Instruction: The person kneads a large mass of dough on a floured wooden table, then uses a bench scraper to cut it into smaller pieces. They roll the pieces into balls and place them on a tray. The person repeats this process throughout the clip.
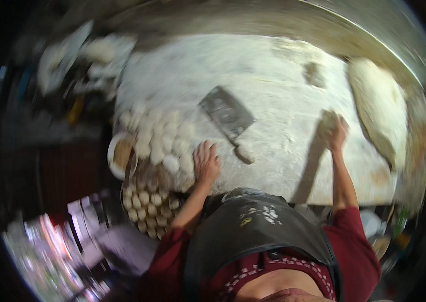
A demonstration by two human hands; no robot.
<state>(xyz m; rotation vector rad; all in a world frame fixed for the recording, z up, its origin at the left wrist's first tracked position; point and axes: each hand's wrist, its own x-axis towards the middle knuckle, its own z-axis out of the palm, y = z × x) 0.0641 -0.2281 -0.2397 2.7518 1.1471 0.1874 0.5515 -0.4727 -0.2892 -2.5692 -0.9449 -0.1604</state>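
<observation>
My left hand (pixel 207 162) lies palm down on a floured board (pixel 281 98), its fingers slightly apart, right beside a cluster of small dough pieces (pixel 156 136). Far to the right, my blurred right hand (pixel 338 132) is over the board with a dark shadow at its fingers; whether it grips anything is unclear. Between the hands rests a cleaver (pixel 228 111) with a broad flour-dusted blade, its handle towards me. A large mass of pale dough (pixel 381 113) sits along the board's right side, nearest my right hand.
A white bowl (pixel 116 154) with brown contents stands at the board's left edge. Below it, a round tray holds rows of small dough rounds (pixel 145 209). Pale plastic bags (pixel 99 56) are at the far left. Behind the board runs a raised metal edge (pixel 371 30).
</observation>
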